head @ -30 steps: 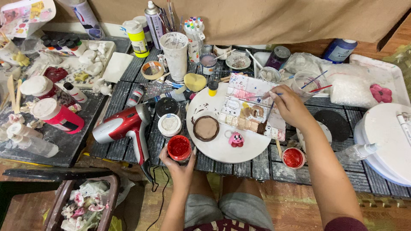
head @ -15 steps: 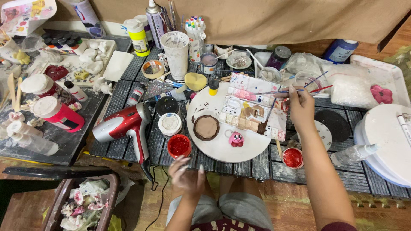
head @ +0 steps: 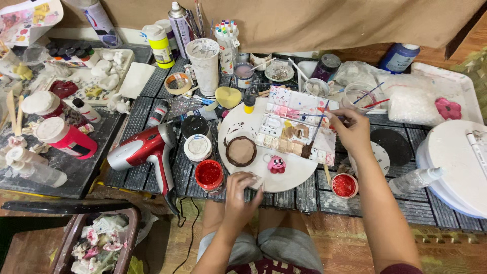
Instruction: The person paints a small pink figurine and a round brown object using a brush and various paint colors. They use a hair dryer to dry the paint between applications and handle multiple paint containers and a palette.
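Observation:
My right hand (head: 351, 133) grips a thin paintbrush (head: 318, 128) whose tip rests in brown paint on the rectangular paint palette (head: 297, 124). That palette lies on a round white board (head: 284, 175). On the board also sit a brown round clay piece (head: 241, 151) and a small pink figurine (head: 277, 164). My left hand (head: 242, 190) lies on the board's near edge, fingers curled, just right of an open red paint jar (head: 209, 174). Whether the left hand holds anything is unclear.
A red hair dryer (head: 144, 149) lies left of the jars, its cord trailing off the table. A second red paint jar (head: 344, 184) stands by my right forearm. Bottles, a marker cup (head: 227, 38) and a white cup (head: 205, 58) crowd the back. White trays (head: 459, 160) sit right.
My left hand let go of the red paint jar, dropped toward my lap, then came up onto the board's near edge. My right hand brought the brush down into the palette.

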